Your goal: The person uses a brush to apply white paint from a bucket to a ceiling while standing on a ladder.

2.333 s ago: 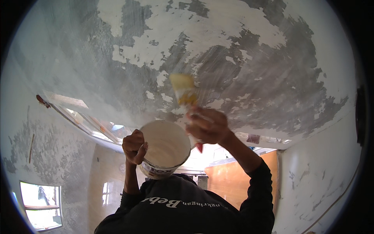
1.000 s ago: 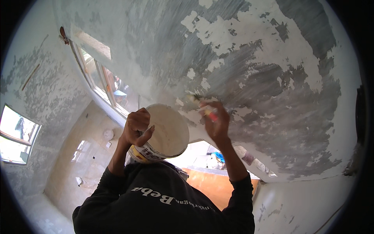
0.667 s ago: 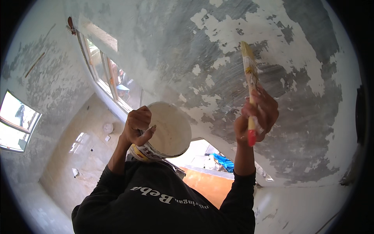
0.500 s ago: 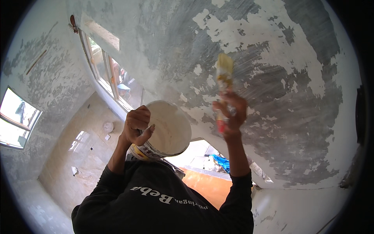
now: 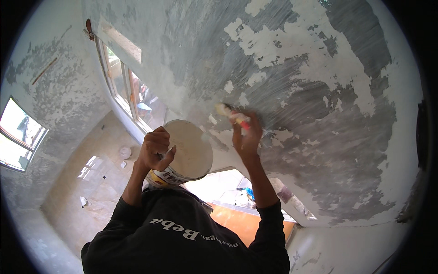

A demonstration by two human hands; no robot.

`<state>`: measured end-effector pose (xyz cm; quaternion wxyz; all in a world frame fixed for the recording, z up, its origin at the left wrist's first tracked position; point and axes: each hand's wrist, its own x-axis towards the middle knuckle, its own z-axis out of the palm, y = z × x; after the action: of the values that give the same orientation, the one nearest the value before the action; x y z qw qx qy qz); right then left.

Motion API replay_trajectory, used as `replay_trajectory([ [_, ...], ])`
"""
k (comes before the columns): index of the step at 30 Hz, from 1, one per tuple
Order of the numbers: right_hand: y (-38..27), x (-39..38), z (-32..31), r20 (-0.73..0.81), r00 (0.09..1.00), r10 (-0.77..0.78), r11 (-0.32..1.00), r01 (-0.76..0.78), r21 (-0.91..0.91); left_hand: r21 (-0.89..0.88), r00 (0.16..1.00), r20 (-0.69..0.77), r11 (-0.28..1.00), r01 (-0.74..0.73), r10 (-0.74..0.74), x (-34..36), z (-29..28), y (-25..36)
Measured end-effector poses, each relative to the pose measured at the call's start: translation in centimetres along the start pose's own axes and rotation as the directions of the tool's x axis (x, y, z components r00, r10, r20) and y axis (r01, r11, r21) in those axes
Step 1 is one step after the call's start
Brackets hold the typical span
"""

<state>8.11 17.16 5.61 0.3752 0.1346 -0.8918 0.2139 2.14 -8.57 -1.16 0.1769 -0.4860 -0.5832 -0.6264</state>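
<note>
My left hand [image 5: 153, 150] is closed on the rim of a white bucket [image 5: 189, 148] with pale material inside, held tilted in front of my chest. To its upper right, my right hand [image 5: 246, 137] grips a paintbrush [image 5: 232, 114] with pale yellow bristles and a red-tipped handle, smeared by motion. The brush head lies against or very near a large grey plastered surface [image 5: 310, 128] with patchy white areas; actual contact is hard to tell.
A framed window band [image 5: 119, 86] curves along the upper left, and another window [image 5: 18, 128] sits at far left. A tiled floor [image 5: 80, 187] with a small round pale object [image 5: 124, 153] shows below. An orange surface [image 5: 230, 219] lies beyond my body.
My right hand with the brush has swung down and left from its higher, rightward place 0.7 seconds ago. The bucket has shifted slightly left. The view has turned since 2.3 seconds ago.
</note>
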Motion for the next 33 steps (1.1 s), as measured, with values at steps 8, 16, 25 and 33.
replay_trajectory([
  [8,-4.7,7.6,-4.7,-0.425,0.822,-0.378,0.923,0.369,-0.107,0.03,0.999,-0.032,1.0,-0.002,0.003,0.0,0.5,-0.5],
  [16,-3.7,4.1,-4.0,-0.12,0.904,-0.41,0.859,0.338,-0.383,0.06,0.999,-0.028,0.998,-0.027,0.029,0.7,1.1,-0.9],
  [25,-1.6,1.5,-1.0,-0.063,0.986,-0.151,0.987,0.147,-0.067,0.044,0.997,-0.055,0.997,-0.055,0.058,1.8,1.4,-1.2],
  [33,-3.7,7.3,-6.9,-0.399,0.826,-0.398,0.913,0.4,-0.084,0.007,0.998,-0.045,0.999,-0.053,0.053,2.0,1.6,-1.9],
])
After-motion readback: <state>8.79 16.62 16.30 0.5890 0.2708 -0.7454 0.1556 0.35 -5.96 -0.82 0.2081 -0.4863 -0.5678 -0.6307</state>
